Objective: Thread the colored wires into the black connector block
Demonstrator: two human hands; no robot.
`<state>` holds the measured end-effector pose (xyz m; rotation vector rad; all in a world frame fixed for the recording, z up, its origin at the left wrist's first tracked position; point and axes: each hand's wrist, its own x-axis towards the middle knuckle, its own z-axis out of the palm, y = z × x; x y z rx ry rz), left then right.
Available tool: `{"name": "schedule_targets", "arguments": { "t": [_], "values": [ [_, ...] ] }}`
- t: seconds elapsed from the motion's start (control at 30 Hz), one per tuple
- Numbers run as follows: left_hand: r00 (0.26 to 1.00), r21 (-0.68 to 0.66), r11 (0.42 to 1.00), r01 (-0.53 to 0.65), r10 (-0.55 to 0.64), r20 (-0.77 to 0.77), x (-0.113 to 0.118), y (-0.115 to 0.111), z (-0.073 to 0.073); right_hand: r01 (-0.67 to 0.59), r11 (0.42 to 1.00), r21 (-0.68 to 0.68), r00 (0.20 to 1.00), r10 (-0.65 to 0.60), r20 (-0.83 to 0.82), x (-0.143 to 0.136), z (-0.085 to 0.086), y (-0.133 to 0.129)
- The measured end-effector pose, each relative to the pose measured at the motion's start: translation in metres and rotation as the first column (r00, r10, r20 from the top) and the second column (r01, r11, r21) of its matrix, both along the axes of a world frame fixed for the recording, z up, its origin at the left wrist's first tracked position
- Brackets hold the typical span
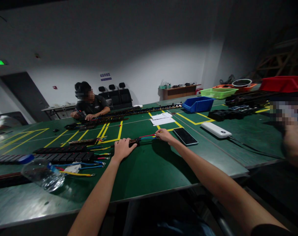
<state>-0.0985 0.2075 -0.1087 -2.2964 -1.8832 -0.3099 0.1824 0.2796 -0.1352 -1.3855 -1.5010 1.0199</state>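
My left hand (124,149) lies over the end of a long black strip (134,142), fingers curled across it and thumb along the near side. Red, blue and green wires (148,137) come out of that end toward the right. At their far ends my right hand (164,135) is closed in a pinch on the wires; its fingers hide the tips. To the left of my left hand lie several more black segmented strips (72,157), with coloured wires ending in metal ring lugs (105,158).
A tilted clear bottle (44,173) is at the near left. Right of my hands are a phone (185,136), papers (163,118) and a white corded device (215,130). Blue (198,104) and green bins (219,93) stand farther back. A co-worker (92,105) sits across; another person's arm (295,141) is at right.
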Motion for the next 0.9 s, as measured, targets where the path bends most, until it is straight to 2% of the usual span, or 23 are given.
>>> {"name": "schedule_targets", "arguments": {
  "t": [0.27, 0.37, 0.5, 0.6, 0.73, 0.8, 0.9],
  "values": [
    [1.000, -0.008, 1.000, 0.001, -0.001, 0.005, 0.0013, -0.0021, 0.0027, -0.041, 0.999, 0.029, 0.999, 0.040, 0.024, 0.0066, -0.0028, 0.0045],
    [1.000, 0.009, 1.000, -0.001, 0.001, -0.004, 0.0014, -0.0018, 0.0019, -0.076, 0.994, 0.074, 0.996, 0.079, -0.032, 0.0065, -0.0054, 0.0072],
    [1.000, 0.032, 0.999, -0.008, 0.009, -0.016, 0.0011, -0.0004, -0.0004, -0.045, 0.985, 0.166, 0.997, 0.055, -0.056, 0.0043, -0.0070, 0.0084],
    [1.000, 0.030, 1.000, -0.009, 0.009, -0.015, 0.0011, -0.0001, -0.0007, -0.043, 0.968, 0.249, 0.999, 0.044, 0.002, 0.0033, -0.0063, 0.0080],
    [1.000, 0.014, 1.000, -0.004, 0.004, -0.011, 0.0016, -0.0014, 0.0009, -0.057, 0.954, 0.294, 0.994, 0.028, 0.104, 0.0037, -0.0042, 0.0056],
    [1.000, 0.014, 1.000, -0.001, 0.001, -0.009, 0.0019, -0.0020, 0.0017, -0.051, 0.954, 0.296, 0.980, -0.009, 0.197, 0.0041, -0.0030, 0.0037],
    [1.000, 0.007, 1.000, -0.002, 0.002, -0.005, 0.0021, -0.0020, 0.0021, -0.061, 0.972, 0.227, 0.955, -0.010, 0.298, 0.0043, -0.0016, 0.0011]
  ]
}}
